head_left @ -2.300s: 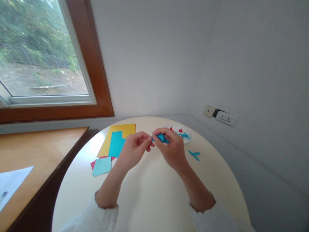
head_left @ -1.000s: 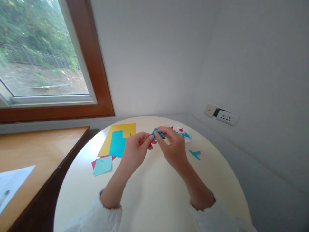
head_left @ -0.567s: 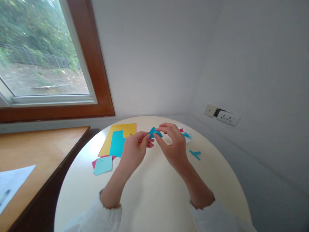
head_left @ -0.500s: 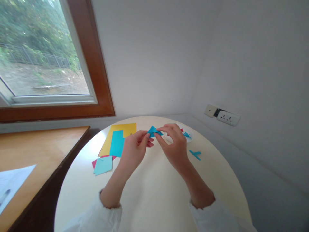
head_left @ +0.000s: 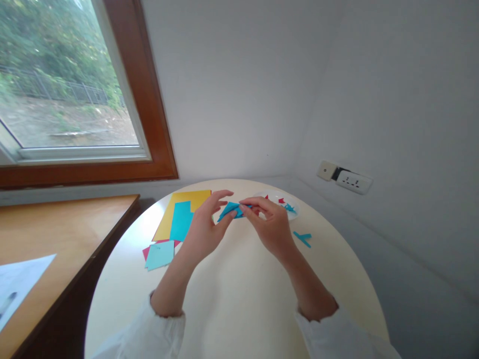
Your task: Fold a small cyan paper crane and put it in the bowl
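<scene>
The folded blue paper [head_left: 227, 207] is held up over the far middle of the round counter [head_left: 239, 299], between your two hands. Your right grip [head_left: 271, 218] has its right end pinched between thumb and fingers. Your left grip [head_left: 205, 222] is spread: the thumb seems to rest on the near side of the paper, while the forefinger is lifted clear above it.

Expect the piece to weigh almost nothing. It should be springy along its creases and fairly stiff where layers stack, yet easy to crush or tear at a thin point. It probably won't slip from dry fingertips, but loose layers may slide or fan apart. Take hold where the folds are thickest, catching all layers together with a light pinch, and spare the pointed left tip.

You can't make out how many layers there are, since your thumbs and fingers cover much of the near and right sides. Your right hand also hides part of the dish [head_left: 295, 202] at far right, so its small blue pieces [head_left: 289, 208] can't be counted. Your left hand covers part of the yellow sheet [head_left: 200, 198] and the flat blue sheet [head_left: 181, 222]. The counter's near edge is cut off, and the dark object [head_left: 8, 300] at far left is blurred.
</scene>
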Demonstrator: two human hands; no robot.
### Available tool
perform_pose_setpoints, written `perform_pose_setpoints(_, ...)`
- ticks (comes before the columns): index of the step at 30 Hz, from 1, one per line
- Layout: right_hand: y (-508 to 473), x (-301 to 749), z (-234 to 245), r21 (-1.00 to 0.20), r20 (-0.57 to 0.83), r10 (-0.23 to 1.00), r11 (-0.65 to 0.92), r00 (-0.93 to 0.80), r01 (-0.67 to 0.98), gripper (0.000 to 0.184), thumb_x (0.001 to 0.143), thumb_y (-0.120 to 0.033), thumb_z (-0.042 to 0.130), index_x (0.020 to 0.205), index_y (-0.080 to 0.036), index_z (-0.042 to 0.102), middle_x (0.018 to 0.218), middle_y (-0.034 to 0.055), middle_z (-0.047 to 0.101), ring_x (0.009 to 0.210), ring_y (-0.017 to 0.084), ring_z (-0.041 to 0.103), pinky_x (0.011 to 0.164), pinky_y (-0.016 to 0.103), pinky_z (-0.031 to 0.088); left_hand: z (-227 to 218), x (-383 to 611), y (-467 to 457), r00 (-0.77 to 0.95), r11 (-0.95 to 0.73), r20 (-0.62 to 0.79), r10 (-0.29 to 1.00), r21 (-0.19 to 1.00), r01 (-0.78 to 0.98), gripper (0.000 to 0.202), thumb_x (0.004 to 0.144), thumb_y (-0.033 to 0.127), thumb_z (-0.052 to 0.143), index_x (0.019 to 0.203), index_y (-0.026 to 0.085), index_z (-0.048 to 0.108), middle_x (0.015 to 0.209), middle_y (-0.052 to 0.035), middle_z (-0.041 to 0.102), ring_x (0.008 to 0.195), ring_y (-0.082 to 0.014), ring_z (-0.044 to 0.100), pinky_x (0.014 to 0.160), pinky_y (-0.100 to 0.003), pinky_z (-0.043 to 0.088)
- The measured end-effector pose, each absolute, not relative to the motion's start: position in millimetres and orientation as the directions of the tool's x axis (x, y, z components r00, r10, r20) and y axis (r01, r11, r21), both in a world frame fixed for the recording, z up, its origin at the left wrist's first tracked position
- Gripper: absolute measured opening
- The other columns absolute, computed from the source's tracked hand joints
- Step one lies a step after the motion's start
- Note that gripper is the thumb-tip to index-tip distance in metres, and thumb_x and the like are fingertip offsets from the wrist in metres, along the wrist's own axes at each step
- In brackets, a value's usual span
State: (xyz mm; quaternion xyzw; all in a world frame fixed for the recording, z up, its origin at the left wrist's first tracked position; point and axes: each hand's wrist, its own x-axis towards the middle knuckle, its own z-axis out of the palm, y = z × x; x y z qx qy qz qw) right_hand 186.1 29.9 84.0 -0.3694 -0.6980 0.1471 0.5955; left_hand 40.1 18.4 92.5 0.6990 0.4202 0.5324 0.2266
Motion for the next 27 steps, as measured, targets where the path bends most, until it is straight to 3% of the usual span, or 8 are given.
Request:
perform_pose_setpoints(5, 31.2, 185.2, 82.4, -0.773, 0.622, 0.782, 0.621, -0.038, 0.128, 0.010, 0.073, -0.026, 0.062, 0.079, -0.018, 0.066, 0.075, 0.0028, 0.068, 0.064, 0.014, 0.061, 0.061, 0.027, 0.052, 95.5, 42.1, 17.2, 0.067, -0.509, 0.506, 0.860, 0.846, 0.155, 0.014, 0.075, 0.028, 0.059, 0.083, 0.017, 0.059, 0.082, -0.0048, 0.064, 0.081, -0.0180, 0.063, 0.074, -0.031, 0.053)
perform_pose_setpoints(10, 31.6, 184.1, 82.3, -0.783, 0.621, 0.783, 0.622, -0.040, 0.016, 0.011, 0.071, -0.024, 0.065, 0.081, -0.019, 0.067, 0.078, 0.0020, 0.068, 0.065, 0.014, 0.064, 0.063, 0.027, 0.054, 99.3, 42.0, 14.4, 0.033, -0.492, 0.491, 0.870, 0.863, 0.119, 0.016, 0.073, 0.029, 0.062, 0.081, 0.015, 0.062, 0.085, -0.0060, 0.065, 0.080, -0.0176, 0.063, 0.073, -0.030, 0.053)
perform_pose_setpoints(19, 30.0, 188.3, 81.9, -0.621, 0.765, 0.639, 0.766, -0.087, 0.167, 0.011, 0.078, -0.018, 0.058, 0.080, -0.022, 0.068, 0.080, 0.0020, 0.069, 0.079, 0.016, 0.063, 0.072, 0.029, 0.051, 98.2, 38.1, 15.6, 0.049, -0.598, 0.598, 0.800, 0.788, 0.147, 0.011, 0.075, 0.028, 0.058, 0.077, 0.017, 0.059, 0.092, -0.0068, 0.063, 0.089, -0.0176, 0.060, 0.076, -0.029, 0.051)
perform_pose_setpoints(27, 30.9, 188.3, 81.7, -0.550, 0.810, 0.577, 0.810, -0.103, 0.205, 0.015, 0.079, -0.015, 0.057, 0.081, -0.024, 0.068, 0.082, 0.0013, 0.069, 0.079, 0.015, 0.062, 0.075, 0.031, 0.051, 96.6, 37.9, 16.5, 0.125, -0.571, 0.558, 0.821, 0.807, 0.147, 0.014, 0.077, 0.031, 0.058, 0.080, 0.017, 0.057, 0.095, -0.0073, 0.063, 0.088, -0.0167, 0.060, 0.079, -0.029, 0.048)
